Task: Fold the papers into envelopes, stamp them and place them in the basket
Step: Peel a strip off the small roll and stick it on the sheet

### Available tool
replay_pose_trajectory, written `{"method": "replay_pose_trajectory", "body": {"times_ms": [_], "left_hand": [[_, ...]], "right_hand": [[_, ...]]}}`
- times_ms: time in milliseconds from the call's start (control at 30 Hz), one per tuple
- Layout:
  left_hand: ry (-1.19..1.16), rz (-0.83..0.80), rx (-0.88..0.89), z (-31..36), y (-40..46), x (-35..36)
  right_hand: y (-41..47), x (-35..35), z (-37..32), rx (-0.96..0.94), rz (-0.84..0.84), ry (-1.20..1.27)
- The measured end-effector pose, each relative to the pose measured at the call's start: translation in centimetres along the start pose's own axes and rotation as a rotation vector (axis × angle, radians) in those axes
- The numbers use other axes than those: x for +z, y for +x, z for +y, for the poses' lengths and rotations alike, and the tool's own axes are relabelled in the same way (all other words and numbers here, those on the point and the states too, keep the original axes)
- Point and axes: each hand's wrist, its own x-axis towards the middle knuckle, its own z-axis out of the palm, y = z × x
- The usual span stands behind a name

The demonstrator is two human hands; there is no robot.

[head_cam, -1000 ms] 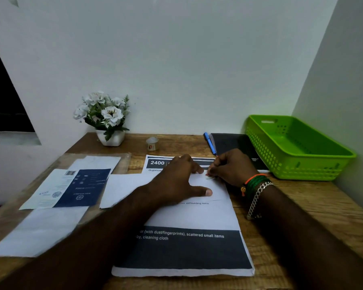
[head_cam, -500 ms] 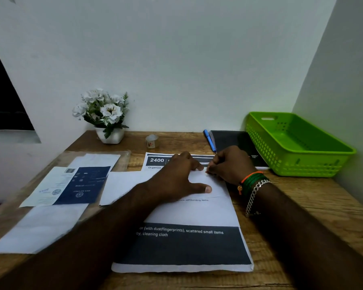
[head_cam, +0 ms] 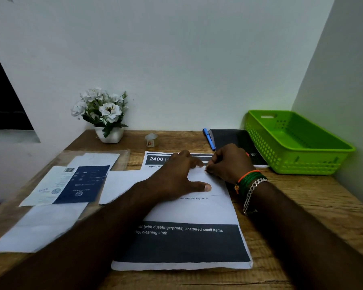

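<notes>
A folded white paper (head_cam: 122, 185) lies across a printed sheet (head_cam: 189, 243) in the middle of the wooden table. My left hand (head_cam: 176, 178) rests flat on the folded paper with fingers and thumb spread. My right hand (head_cam: 228, 162) is curled at the paper's upper right corner and pinches it between fingertips and thumb. A green plastic basket (head_cam: 298, 162) stands at the back right, with nothing visible inside. A small white stamp pot (head_cam: 151, 140) stands at the back centre.
More papers lie at the left: a white-and-navy printed sheet (head_cam: 67, 185) and plain white sheets (head_cam: 40, 227). A white flower pot (head_cam: 108, 122) stands at the back left. A blue pen (head_cam: 209, 139) and a black notebook (head_cam: 237, 143) lie beside the basket.
Both hands stay on the folded paper in nearly the same pose. The view has tilted up slightly, so the table sits lower in the picture.
</notes>
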Motion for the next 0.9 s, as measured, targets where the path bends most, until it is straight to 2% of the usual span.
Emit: {"method": "replay_pose_trajectory", "body": {"times_ms": [700, 900], "left_hand": [[0.05, -0.041, 0.019, 0.0, 0.3, 0.0], [0.054, -0.053, 0.012, 0.0, 0.3, -0.1]], "right_hand": [[0.9, -0.2, 0.9, 0.06, -0.061, 0.061], [1.4, -1.5, 1.9, 0.1, 0.026, 0.158]]}}
